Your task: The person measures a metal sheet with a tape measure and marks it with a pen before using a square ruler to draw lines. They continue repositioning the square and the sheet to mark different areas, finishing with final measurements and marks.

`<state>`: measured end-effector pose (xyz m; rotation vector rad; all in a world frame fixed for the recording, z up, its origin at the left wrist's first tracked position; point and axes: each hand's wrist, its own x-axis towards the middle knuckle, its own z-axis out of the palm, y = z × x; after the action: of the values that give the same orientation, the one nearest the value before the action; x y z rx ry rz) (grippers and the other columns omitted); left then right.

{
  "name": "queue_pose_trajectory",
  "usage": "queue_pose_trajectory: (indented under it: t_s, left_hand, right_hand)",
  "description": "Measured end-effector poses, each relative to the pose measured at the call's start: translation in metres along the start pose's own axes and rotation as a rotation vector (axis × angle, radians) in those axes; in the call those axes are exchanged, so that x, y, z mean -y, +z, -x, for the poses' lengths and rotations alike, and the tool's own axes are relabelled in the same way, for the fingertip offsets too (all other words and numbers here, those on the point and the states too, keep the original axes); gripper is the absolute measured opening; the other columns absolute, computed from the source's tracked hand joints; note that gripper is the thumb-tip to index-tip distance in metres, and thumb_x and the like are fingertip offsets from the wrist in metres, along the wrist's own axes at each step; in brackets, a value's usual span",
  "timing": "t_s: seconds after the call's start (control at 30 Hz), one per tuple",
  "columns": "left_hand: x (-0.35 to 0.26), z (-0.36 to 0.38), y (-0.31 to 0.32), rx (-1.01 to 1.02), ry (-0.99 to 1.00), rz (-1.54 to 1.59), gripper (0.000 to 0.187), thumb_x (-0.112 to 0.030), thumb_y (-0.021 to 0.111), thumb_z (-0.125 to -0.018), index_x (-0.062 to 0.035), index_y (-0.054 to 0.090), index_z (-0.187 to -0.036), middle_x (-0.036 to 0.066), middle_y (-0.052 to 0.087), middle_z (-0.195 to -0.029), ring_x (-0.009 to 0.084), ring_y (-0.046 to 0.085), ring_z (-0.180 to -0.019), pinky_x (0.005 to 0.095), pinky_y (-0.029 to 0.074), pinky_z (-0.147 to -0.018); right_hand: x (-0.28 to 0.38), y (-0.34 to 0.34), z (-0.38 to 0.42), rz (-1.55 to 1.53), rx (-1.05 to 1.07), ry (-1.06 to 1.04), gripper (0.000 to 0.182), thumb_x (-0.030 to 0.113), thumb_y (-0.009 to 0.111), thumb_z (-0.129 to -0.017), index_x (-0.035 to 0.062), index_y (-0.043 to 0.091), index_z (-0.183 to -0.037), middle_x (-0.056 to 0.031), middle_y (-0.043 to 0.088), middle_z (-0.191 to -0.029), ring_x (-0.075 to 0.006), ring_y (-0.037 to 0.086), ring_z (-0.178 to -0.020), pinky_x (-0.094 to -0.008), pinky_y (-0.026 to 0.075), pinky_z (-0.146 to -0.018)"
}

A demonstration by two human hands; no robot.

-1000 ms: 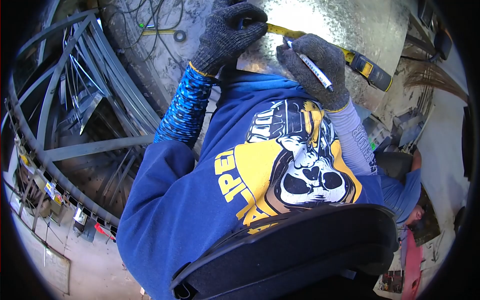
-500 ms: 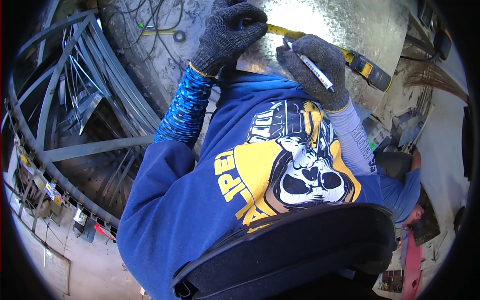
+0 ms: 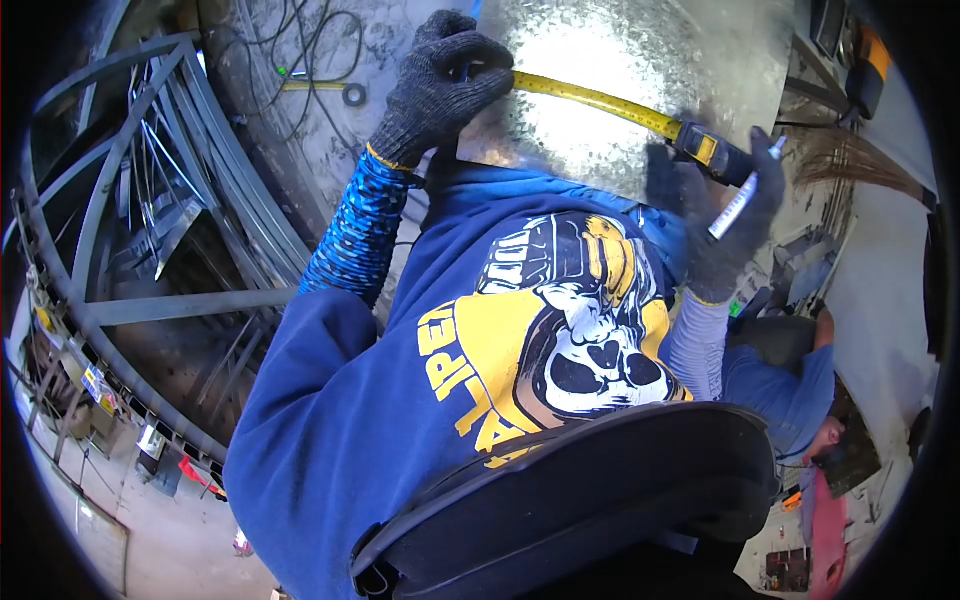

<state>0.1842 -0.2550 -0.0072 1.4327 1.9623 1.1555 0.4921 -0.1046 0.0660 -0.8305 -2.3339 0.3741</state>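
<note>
My left hand point(image 3: 440, 95), in a dark knit glove, is closed on the free end of a yellow tape measure blade point(image 3: 595, 98). The blade runs out to the right across a shiny metal sheet point(image 3: 745, 55). At its other end sits the black and yellow tape measure case point(image 3: 712, 155). My right hand point(image 3: 716, 262), gloved too and partly smeared by motion, reaches around the near side of the case with fingers apart. A white marker pen point(image 3: 735, 208) is held in that hand, slanting along the fingers, its tip pointing up and right.
Curved metal frames point(image 3: 130, 170) and strips fill the left side. A black cable point(image 3: 325, 50) and a small dark ring point(image 3: 354, 95) lie on the floor at upper left. A broom point(image 3: 850, 160) lies at right. Another person point(image 3: 775, 390) sits low at right. A dark visor point(image 3: 570, 500) crosses the bottom.
My right hand has moved right, from over the blade to the tape case, with the marker still in it. The case has shifted left and more blade shows. My left hand has moved slightly left.
</note>
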Motion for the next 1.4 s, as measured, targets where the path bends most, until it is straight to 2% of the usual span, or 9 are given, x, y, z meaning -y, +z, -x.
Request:
queue_pose_trajectory:
  t_s: [0.23, 0.37, 0.53, 0.6, 0.63, 0.7, 0.8, 0.87, 1.4]
  left_hand:
    - [0.007, -0.024, -0.006, -0.062, -0.040, 0.062, 0.024, -0.018, 0.086, -0.079, -0.0084, 0.078, -0.100, 0.015, 0.061, -0.120, 0.0263, 0.062, -0.106, 0.0380, 0.053, -0.092]
    - [0.017, -0.068, -0.008, -0.075, 0.203, -0.076, 0.024, -0.018, 0.085, -0.082, -0.0077, 0.077, -0.102, 0.014, 0.062, -0.118, 0.0264, 0.062, -0.106, 0.0363, 0.055, -0.091]
    - [0.034, -0.092, -0.003, -0.062, 0.108, 0.023, 0.024, -0.017, 0.085, -0.083, -0.0066, 0.077, -0.102, 0.012, 0.063, -0.113, 0.0253, 0.063, -0.105, 0.0340, 0.057, -0.086]
    - [0.041, -0.095, -0.008, -0.060, 0.655, -0.397, 0.025, -0.017, 0.084, -0.084, -0.0057, 0.076, -0.105, 0.011, 0.062, -0.112, 0.0229, 0.063, -0.103, 0.0326, 0.058, -0.083]
    - [0.040, -0.093, -0.006, -0.056, 0.646, -0.394, 0.025, -0.017, 0.084, -0.084, -0.0057, 0.076, -0.105, 0.011, 0.062, -0.112, 0.0229, 0.063, -0.103, 0.0326, 0.058, -0.083]
    - [0.035, -0.084, 0.001, -0.063, 0.152, 0.065, 0.024, -0.014, 0.082, -0.086, -0.0048, 0.075, -0.107, 0.010, 0.062, -0.111, 0.0207, 0.063, -0.100, 0.0325, 0.057, -0.084]
    - [0.015, -0.087, 0.001, -0.105, 0.129, 0.119, 0.014, -0.012, 0.079, -0.083, -0.0054, 0.071, -0.093, 0.004, 0.060, -0.089, 0.0158, 0.057, -0.082, 0.0309, 0.048, -0.075]
    - [-0.005, -0.087, -0.001, -0.114, 0.058, 0.138, 0.013, -0.011, 0.079, -0.082, -0.0064, 0.071, -0.091, 0.004, 0.059, -0.089, 0.0175, 0.057, -0.083, 0.0321, 0.048, -0.075]
    - [-0.011, -0.084, 0.003, -0.098, -0.110, 0.164, 0.013, -0.012, 0.080, -0.083, -0.0069, 0.073, -0.091, 0.006, 0.059, -0.094, 0.0181, 0.058, -0.083, 0.0321, 0.049, -0.073]
  right_hand:
    - [-0.015, 0.025, -0.020, 0.076, 0.022, 0.029, 0.053, 0.014, 0.083, -0.084, 0.0049, 0.053, -0.127, -0.0192, 0.060, -0.121, -0.0372, 0.058, -0.115, -0.0474, 0.046, -0.099]
    - [-0.035, 0.035, -0.050, 0.060, -0.011, -0.035, 0.049, 0.018, 0.082, -0.085, 0.0037, 0.055, -0.124, -0.0179, 0.060, -0.118, -0.0371, 0.057, -0.114, -0.0465, 0.046, -0.100]
    - [-0.058, 0.038, -0.076, 0.008, 0.041, -0.031, 0.054, 0.016, 0.083, -0.082, 0.0046, 0.055, -0.127, -0.0157, 0.060, -0.118, -0.0356, 0.059, -0.113, -0.0449, 0.049, -0.098]
    - [-0.059, 0.037, -0.078, -0.013, 0.066, -0.005, 0.055, 0.015, 0.083, -0.081, 0.0052, 0.056, -0.128, -0.0152, 0.060, -0.118, -0.0349, 0.060, -0.112, -0.0443, 0.050, -0.098]
    - [-0.060, 0.036, -0.077, -0.024, 0.061, -0.006, 0.054, 0.013, 0.083, -0.080, 0.0054, 0.057, -0.127, -0.0149, 0.061, -0.119, -0.0342, 0.061, -0.112, -0.0436, 0.050, -0.098]
    - [-0.058, 0.035, -0.076, -0.041, 0.067, -0.006, 0.053, 0.012, 0.084, -0.080, 0.0056, 0.059, -0.126, -0.0145, 0.062, -0.119, -0.0335, 0.062, -0.112, -0.0430, 0.051, -0.099]
    - [-0.053, 0.031, -0.077, -0.039, 0.078, 0.056, 0.052, 0.011, 0.084, -0.080, 0.0053, 0.060, -0.125, -0.0148, 0.063, -0.120, -0.0330, 0.062, -0.114, -0.0429, 0.050, -0.101]
    - [-0.054, 0.029, -0.080, -0.007, 0.069, -0.036, 0.051, 0.009, 0.083, -0.083, 0.0034, 0.059, -0.128, -0.0141, 0.063, -0.121, -0.0278, 0.064, -0.110, -0.0370, 0.052, -0.096]
    - [-0.064, 0.017, -0.082, -0.071, 0.175, 0.080, 0.050, 0.009, 0.084, -0.079, 0.0075, 0.064, -0.125, -0.0125, 0.068, -0.124, -0.0309, 0.064, -0.117, -0.0409, 0.051, -0.102]
